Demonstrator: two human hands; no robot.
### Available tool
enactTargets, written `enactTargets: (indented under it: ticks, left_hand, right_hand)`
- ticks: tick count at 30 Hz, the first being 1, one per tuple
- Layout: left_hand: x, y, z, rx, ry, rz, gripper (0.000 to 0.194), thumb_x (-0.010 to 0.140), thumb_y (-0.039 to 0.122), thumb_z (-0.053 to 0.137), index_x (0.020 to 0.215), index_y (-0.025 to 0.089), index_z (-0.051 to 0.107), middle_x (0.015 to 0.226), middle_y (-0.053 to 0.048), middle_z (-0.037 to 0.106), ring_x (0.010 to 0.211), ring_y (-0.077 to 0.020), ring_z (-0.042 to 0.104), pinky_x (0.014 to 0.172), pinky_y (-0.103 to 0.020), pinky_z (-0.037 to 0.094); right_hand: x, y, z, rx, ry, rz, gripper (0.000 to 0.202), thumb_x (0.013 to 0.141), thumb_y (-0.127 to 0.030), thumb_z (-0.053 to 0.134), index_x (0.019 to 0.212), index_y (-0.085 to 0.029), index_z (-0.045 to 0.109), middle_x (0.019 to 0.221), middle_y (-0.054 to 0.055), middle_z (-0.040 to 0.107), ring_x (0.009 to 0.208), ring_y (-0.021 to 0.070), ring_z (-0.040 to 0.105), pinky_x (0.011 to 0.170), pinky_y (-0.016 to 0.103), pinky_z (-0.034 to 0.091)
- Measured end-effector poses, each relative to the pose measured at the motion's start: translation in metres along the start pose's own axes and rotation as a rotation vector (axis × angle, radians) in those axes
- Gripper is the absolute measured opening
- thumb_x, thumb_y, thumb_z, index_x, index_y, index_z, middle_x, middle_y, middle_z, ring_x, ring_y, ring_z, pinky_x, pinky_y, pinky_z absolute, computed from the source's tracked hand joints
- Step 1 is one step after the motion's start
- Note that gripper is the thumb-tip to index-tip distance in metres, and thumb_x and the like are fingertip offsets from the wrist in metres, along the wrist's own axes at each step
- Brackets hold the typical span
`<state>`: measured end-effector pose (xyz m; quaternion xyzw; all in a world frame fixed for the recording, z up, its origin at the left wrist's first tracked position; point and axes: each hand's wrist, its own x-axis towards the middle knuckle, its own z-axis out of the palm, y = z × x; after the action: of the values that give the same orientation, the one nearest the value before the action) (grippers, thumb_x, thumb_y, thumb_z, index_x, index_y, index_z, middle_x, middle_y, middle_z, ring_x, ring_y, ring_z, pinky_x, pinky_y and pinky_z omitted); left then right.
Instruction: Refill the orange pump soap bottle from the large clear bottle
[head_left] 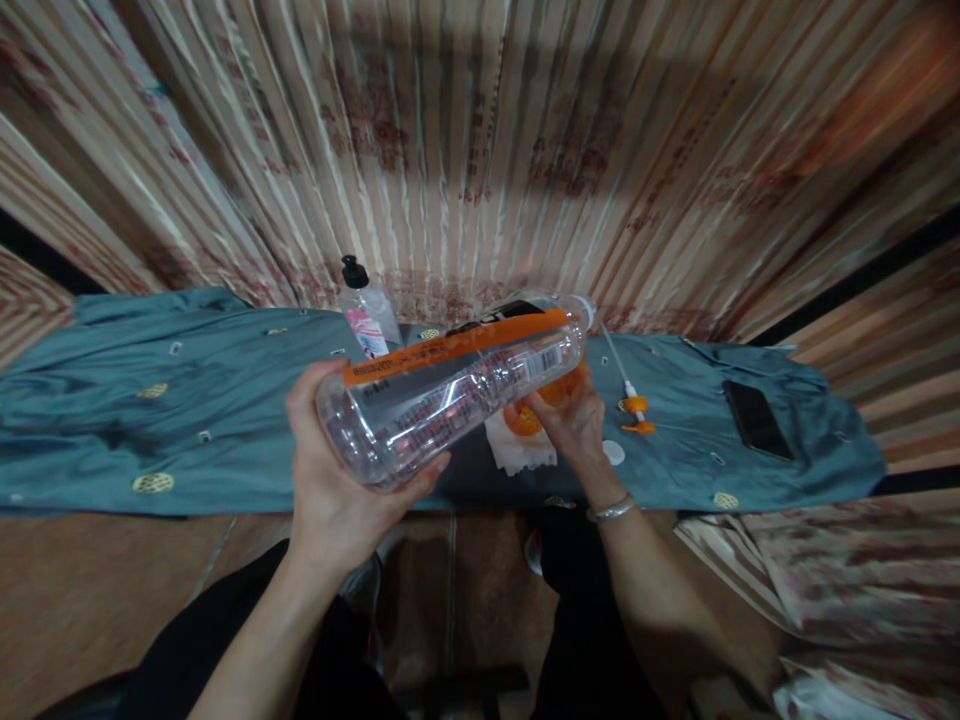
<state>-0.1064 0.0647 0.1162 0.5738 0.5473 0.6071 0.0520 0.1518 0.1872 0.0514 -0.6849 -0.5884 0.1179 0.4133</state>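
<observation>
My left hand [337, 470] is wrapped around the base end of a large clear plastic bottle [450, 410] with an orange and black label. The bottle is tilted, its neck up and to the right. Beneath its neck end, my right hand [574, 420] grips an orange container [523, 418], mostly hidden by the clear bottle. A white tissue [517, 455] lies under the container. To the right lies an orange and white pump head [636, 405] with a long tube. Close to my right wrist is a white round disc [613, 453].
A clear bottle with a black pump top [367, 315] stands at the back left. A dark phone [757, 418] lies on the right of the teal cloth [240, 400] covering a narrow surface. A striped curtain [450, 130] hangs directly behind.
</observation>
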Motion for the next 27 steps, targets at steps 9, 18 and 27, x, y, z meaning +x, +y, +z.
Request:
enactTargets:
  ticks: [9,18,27]
  left_hand:
    - [-0.0005,-0.0014,0.0021,-0.016,0.021,0.021,0.097,0.065,0.052,0.105,0.149,0.033,0.06,0.132,-0.007,0.069,0.107,-0.0342,0.078,0.096,-0.057,0.073]
    - [0.0008,-0.0014,0.0014,-0.004,0.02,0.052,0.097,0.063,0.052,0.106,0.147,0.035,0.061,0.136,-0.008,0.067,0.112,-0.0356,0.077,0.098,-0.059,0.073]
    - [0.0013,0.002,0.0015,-0.012,0.014,0.038,0.095,0.064,0.051,0.105,0.145,0.034,0.06,0.13,-0.006,0.07,0.106,-0.0338,0.078,0.093,-0.057,0.073]
  right_hand:
    - [0.0005,0.0061,0.0027,0.025,0.025,-0.035,0.067,0.074,-0.057,0.093,0.124,-0.026,0.062,0.114,0.017,0.088,0.106,0.0413,0.088,0.09,0.053,0.071]
    - [0.0012,0.0032,0.0003,0.004,0.0,-0.022,0.073,0.071,-0.058,0.091,0.128,-0.022,0.062,0.116,0.021,0.088,0.109,0.0416,0.088,0.093,0.052,0.07]
    - [0.0015,0.0018,0.0021,-0.007,0.008,0.001,0.075,0.069,-0.06,0.091,0.127,-0.021,0.062,0.115,0.021,0.088,0.109,0.0431,0.088,0.092,0.05,0.069]
